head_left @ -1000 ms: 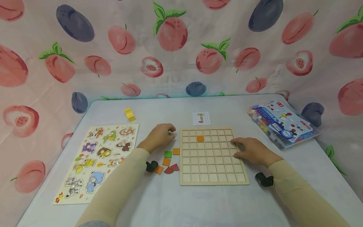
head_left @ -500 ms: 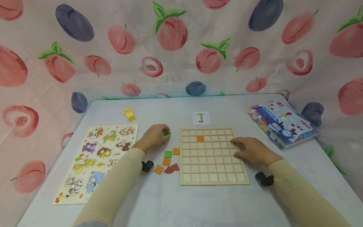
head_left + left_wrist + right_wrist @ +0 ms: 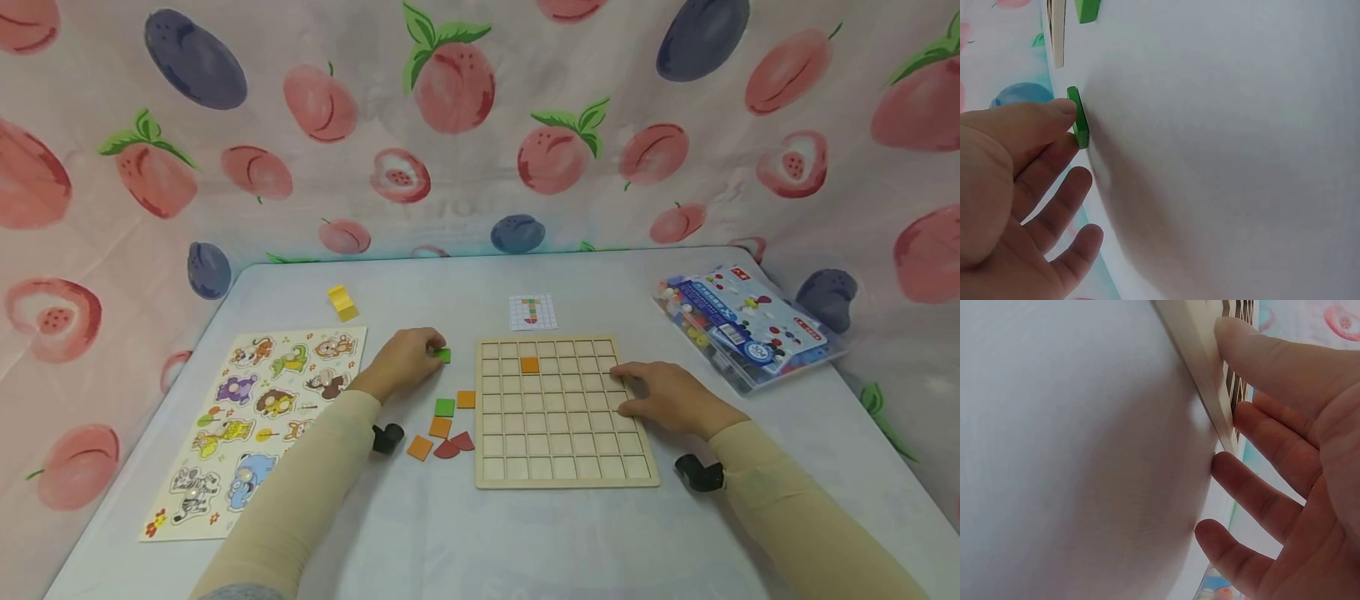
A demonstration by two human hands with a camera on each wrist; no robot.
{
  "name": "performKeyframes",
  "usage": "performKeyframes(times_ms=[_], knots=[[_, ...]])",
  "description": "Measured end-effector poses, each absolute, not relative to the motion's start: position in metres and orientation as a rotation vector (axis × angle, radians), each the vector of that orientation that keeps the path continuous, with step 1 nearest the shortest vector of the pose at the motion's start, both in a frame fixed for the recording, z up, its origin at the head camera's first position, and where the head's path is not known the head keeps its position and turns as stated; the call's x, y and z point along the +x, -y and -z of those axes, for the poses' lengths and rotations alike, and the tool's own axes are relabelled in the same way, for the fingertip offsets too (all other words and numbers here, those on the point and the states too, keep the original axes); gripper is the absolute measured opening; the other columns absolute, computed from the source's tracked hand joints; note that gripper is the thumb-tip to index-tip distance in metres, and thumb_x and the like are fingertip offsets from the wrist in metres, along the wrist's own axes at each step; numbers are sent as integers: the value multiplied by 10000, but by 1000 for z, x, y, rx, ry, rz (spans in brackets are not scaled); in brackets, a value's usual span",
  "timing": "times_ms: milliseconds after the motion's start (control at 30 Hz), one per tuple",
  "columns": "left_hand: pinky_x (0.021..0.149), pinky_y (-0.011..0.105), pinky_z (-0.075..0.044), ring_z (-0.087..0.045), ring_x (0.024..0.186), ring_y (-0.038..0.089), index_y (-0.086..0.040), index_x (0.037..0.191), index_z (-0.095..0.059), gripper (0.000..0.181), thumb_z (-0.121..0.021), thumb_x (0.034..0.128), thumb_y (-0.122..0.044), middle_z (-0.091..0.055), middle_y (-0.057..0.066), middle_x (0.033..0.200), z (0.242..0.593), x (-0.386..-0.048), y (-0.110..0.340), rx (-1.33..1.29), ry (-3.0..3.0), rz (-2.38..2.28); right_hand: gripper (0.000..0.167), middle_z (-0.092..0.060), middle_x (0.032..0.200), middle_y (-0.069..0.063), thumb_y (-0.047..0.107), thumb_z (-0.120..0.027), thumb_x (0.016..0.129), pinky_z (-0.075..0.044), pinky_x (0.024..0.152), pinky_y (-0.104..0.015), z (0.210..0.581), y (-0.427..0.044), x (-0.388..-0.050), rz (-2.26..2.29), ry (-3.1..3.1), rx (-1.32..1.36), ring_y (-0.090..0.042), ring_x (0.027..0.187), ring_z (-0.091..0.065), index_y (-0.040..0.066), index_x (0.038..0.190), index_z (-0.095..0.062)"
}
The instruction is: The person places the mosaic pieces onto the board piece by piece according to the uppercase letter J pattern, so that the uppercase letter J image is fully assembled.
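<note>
My left hand (image 3: 403, 360) is left of the grid board and pinches a green square tile (image 3: 1079, 119) between thumb and index finger, just at the table surface; the other fingers are spread. On the right edge of the wooden grid board (image 3: 555, 483), my right hand (image 3: 667, 398) rests its thumb and index fingertips, its fingers loosely extended. One orange square tile (image 3: 530, 365) sits in a cell near the board's top left. Beside the board's left edge lie another green tile (image 3: 445, 407), several orange tiles (image 3: 440, 427) and two red quarter-round pieces (image 3: 447, 450).
A small pattern card (image 3: 533, 312) lies behind the board. An animal peg puzzle (image 3: 255, 350) is at left, partly under my left forearm. Yellow blocks (image 3: 343, 303) stand behind it. A clear plastic box (image 3: 750, 325) of colourful pieces lies back right.
My left hand has drawn back a little to the left with the green tile, which shows more clearly now. The right hand stays on the board's edge.
</note>
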State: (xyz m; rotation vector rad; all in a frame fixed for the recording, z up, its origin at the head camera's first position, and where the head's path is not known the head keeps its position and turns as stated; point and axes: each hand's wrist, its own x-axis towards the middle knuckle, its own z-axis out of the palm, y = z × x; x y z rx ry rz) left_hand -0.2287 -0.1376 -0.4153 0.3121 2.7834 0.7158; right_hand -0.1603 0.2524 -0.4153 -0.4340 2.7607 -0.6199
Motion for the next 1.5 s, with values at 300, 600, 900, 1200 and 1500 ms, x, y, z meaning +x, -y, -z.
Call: performKeyframes(times_ms=[300, 600, 900, 1200, 1500], knots=[[1022, 406, -453, -562, 1064, 248, -63, 1221, -658, 287, -691, 942, -121, -656, 67, 1159, 418, -230, 139, 283, -2773, -735, 604, -516, 1412, -264, 267, -763, 893, -350, 1049, -627, 415, -253, -160, 623, -2758, -415, -489, 1307, -444, 19, 1402, -553], [1036, 413, -443, -571, 1087, 253, -54, 1225, -654, 298, -694, 938, -126, -660, 77, 1173, 420, -232, 141, 302, -2774, -738, 607, -516, 1411, -265, 275, -764, 893, -353, 1045, -626, 415, -253, -160, 622, -2757, -418, -491, 1303, -446, 16, 1400, -553], [1039, 415, -440, -573, 1099, 256, -51, 1216, -659, 289, -691, 937, -119, -661, 82, 1178, 419, -231, 142, 321, -2787, -719, 605, -518, 1413, -260, 276, -762, 894, -349, 1047, -628, 415, -253, -160, 640, -2754, -429, -488, 1305, -446, 18, 1400, -555], [1026, 425, -450, -565, 1106, 264, -55, 1221, -660, 292, -686, 942, -139, -654, 90, 1193, 412, -230, 137, 335, -2803, -707, 602, -512, 1418, -262, 268, -753, 901, -344, 1052, -631, 414, -254, -159, 647, -2749, -427, -489, 1313, -438, 18, 1408, -546], [1030, 426, -445, -557, 1143, 264, -76, 1213, -670, 281, -691, 941, -145, -647, 85, 1214, 407, -232, 126, 325, -2801, -708, 609, -511, 1416, -266, 290, -757, 898, -347, 1045, -636, 414, -254, -160, 637, -2741, -427, -494, 1308, -439, 25, 1406, -549]])
